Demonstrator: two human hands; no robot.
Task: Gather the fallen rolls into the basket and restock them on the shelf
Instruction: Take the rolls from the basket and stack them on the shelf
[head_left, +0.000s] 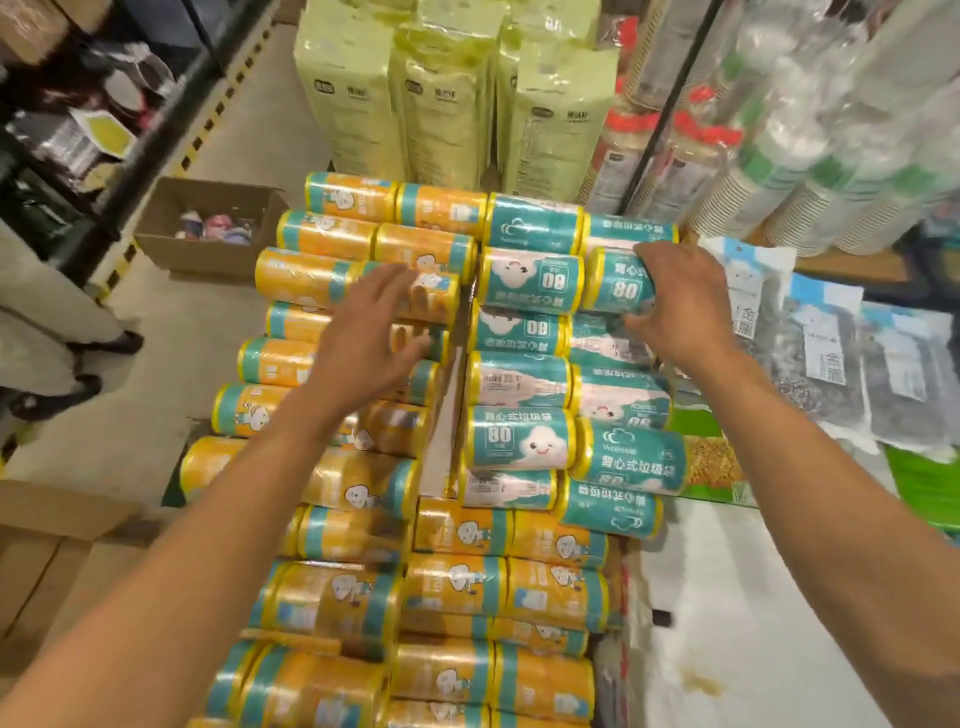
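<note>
Several rolls lie stacked in rows below me: orange rolls (332, 234) on the left and near side, teal rolls (519, 441) on the right. My right hand (685, 306) grips a teal roll (615, 283) marked 80 at the far right of the teal stack. My left hand (371, 332) hovers with straight fingers over the orange rolls, blurred. No basket shows.
Tall pale green packs (447, 98) stand beyond the stack. An open cardboard box (208, 228) sits on the floor at left, near a person's legs and shoes (78, 364). Stacked paper cups (753, 171) and flat packets (826, 353) lie at right.
</note>
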